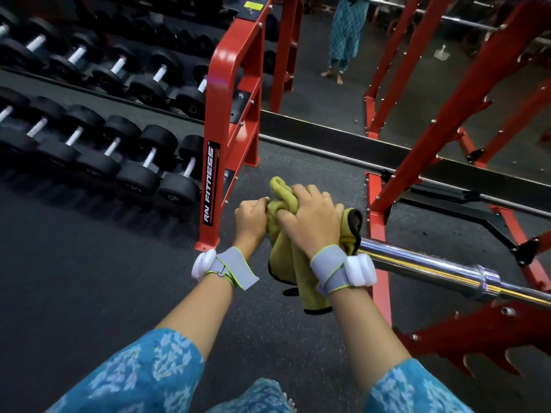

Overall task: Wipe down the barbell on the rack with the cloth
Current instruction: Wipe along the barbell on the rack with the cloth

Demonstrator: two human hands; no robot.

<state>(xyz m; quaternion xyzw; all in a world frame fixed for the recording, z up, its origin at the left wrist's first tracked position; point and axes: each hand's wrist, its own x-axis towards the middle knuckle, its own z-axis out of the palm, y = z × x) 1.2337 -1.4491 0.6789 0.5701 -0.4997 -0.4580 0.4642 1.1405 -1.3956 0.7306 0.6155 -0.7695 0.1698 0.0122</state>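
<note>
open floor [89, 278] left of and beneath hands: room for passage. red dumbbell rack frame [222, 84] set near, ahead-left of left hand [250, 217]; dumbbells [119, 156] ranged beyond it. right side barred by barbell [417, 262], its end wrapped in cloth [286, 257] under right hand [313, 219], and by red rack upright [376, 204] just beyond. strip of floor left between frame and upright.

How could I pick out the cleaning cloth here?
Find the red rack on the right and follow the chrome barbell to its left end. The left hand and right hand grip the cloth there: the only soft, olive-green thing among steel and black dumbbells.
</note>
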